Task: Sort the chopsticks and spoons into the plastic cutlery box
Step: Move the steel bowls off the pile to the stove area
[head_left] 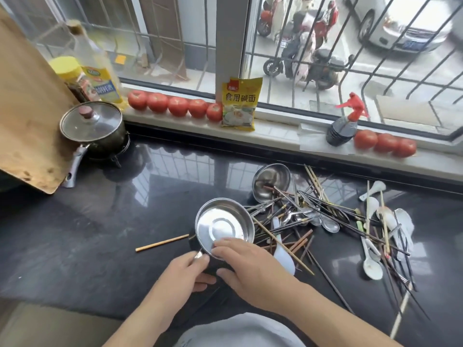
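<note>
A steel bowl (224,227) is tilted up at the middle of the black counter. My left hand (184,270) pinches its near rim. My right hand (246,267) grips the same rim, fingers inside and thumb underneath. Something dark sits under the bowl between my hands; I cannot tell what it is. To the right lies a tangled pile of chopsticks (295,226) mixed with metal spoons (329,225) and white ceramic spoons (372,266). One wooden chopstick (162,243) lies alone left of the bowl. No plastic cutlery box is in view.
A second steel bowl (271,181) lies on its side behind the pile. At the back left stand a lidded pot (92,126), a leaning wooden board (27,108) and bottles. Tomatoes (178,106), a yellow packet (240,103) and a spray bottle (344,126) line the window sill.
</note>
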`<state>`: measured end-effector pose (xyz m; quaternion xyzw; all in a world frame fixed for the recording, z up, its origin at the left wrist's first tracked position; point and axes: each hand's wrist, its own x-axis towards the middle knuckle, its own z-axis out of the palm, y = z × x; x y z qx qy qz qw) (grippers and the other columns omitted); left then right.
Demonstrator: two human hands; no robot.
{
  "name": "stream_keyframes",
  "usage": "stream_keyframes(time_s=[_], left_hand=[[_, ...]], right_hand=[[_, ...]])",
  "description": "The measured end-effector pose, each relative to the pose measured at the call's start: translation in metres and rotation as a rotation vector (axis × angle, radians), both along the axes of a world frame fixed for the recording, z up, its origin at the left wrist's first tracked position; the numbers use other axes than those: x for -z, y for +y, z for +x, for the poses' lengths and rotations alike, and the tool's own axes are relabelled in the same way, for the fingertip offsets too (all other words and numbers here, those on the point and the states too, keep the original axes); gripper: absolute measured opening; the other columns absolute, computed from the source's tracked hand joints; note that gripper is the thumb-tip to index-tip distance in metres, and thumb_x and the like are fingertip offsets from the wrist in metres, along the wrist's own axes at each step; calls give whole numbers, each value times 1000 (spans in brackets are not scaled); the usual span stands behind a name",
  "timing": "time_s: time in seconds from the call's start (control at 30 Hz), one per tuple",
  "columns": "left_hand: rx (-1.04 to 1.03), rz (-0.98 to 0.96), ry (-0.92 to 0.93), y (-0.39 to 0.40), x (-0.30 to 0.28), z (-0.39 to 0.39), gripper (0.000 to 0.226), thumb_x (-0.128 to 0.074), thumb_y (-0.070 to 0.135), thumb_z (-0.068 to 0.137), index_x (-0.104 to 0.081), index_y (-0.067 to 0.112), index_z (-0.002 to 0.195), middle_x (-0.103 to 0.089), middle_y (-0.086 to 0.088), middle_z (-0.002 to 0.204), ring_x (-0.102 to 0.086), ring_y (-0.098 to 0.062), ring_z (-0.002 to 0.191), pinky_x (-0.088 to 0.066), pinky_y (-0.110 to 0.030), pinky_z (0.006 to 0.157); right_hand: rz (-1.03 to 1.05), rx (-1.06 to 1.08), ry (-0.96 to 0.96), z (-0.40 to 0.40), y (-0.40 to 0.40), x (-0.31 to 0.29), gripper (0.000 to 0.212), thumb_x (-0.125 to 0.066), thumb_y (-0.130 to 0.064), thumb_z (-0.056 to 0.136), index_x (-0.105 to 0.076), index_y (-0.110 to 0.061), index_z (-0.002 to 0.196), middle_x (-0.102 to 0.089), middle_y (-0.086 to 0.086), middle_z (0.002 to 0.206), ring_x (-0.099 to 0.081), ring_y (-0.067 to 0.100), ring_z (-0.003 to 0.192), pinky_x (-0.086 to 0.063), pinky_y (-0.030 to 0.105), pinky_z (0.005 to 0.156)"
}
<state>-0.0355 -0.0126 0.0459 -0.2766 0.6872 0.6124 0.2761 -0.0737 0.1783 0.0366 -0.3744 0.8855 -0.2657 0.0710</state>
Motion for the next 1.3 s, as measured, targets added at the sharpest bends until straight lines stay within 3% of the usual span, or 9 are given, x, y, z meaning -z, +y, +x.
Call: stream_keyframes(time_s=[0.1, 0.2, 0.33, 0.5, 0.77, 0.9, 1.0, 1.13, 1.3], left_hand=[[-106, -22, -42, -22, 9, 4, 24, -54, 24, 107, -72, 8, 105, -72, -14, 108, -78, -25, 85, -60, -42, 88], [-211, -60, -41, -40, 13, 9, 21, -55, 21, 106, -72, 8, 106, -71, -15, 109, -78, -28, 83, -60, -39, 81], [-336, -55, -21, -50, 13, 8, 19, -55, 19, 106, -71, 8, 109, -73, -15, 109, -78, -30, 84, -59, -40, 79], [-420, -43, -16, -45, 9, 1, 23, -54, 13, 105, -74, 2, 101, -76, -17, 103, -77, -32, 81, -59, -48, 87], [-417, -49, -69, -37, 9, -14, 29, -52, 13, 105, -74, -3, 98, -78, -19, 96, -75, -31, 75, -57, -50, 90], [-365, -72, -80, -28, 11, -24, 28, -54, 19, 105, -75, 2, 98, -79, -14, 94, -77, -29, 76, -59, -48, 89], [-324, -70, -82, -22, 15, -35, 26, -55, 22, 104, -74, 5, 102, -78, -13, 98, -77, -32, 83, -60, -46, 88], [-282, -61, -63, -13, 16, -43, 22, -56, 22, 103, -73, 9, 99, -78, -9, 98, -78, -30, 82, -60, -48, 92], [-237, -71, -4, -15, 17, -39, 23, -54, 24, 103, -74, 13, 97, -78, -4, 96, -78, -24, 80, -59, -48, 92]], right_hand=[[-41, 20, 12, -16, 15, -1, 25, -57, -19, 99, -66, -14, 122, -62, -4, 131, -51, 13, 127, -39, 25, 111], [2, 270, -12, -65, 36, 8, 24, -58, -11, 98, -69, -15, 119, -63, -6, 127, -52, 12, 123, -44, 31, 108], [225, 619, -98, -147, 63, 13, 41, -50, -5, 98, -56, -15, 138, -53, 2, 138, -46, 20, 127, -39, 34, 107], [643, 598, -95, -221, 76, 24, 60, -45, -10, 95, -32, -17, 154, -47, 11, 146, -41, 36, 131, -43, 46, 101], [769, 526, 47, -260, 66, 29, 17, -63, -11, 87, -62, -14, 103, -70, 12, 103, -68, 34, 94, -55, 39, 77], [476, 618, 238, -264, 68, 7, 18, -49, -4, 90, -60, -11, 102, -66, 11, 92, -61, 34, 83, -50, 40, 69], [159, 819, 191, -245, 58, -26, 16, -45, -9, 95, -60, -7, 101, -59, 10, 84, -48, 30, 76, -36, 36, 68], [-383, 1094, -341, -181, 39, -35, 9, -55, -15, 94, -52, -9, 88, -58, 11, 91, -64, 26, 82, -57, 43, 72], [-1089, 1155, -1105, -92, 36, -16, 24, -45, 4, 95, -57, 3, 116, -61, 25, 118, -65, 35, 111, -62, 44, 76]])
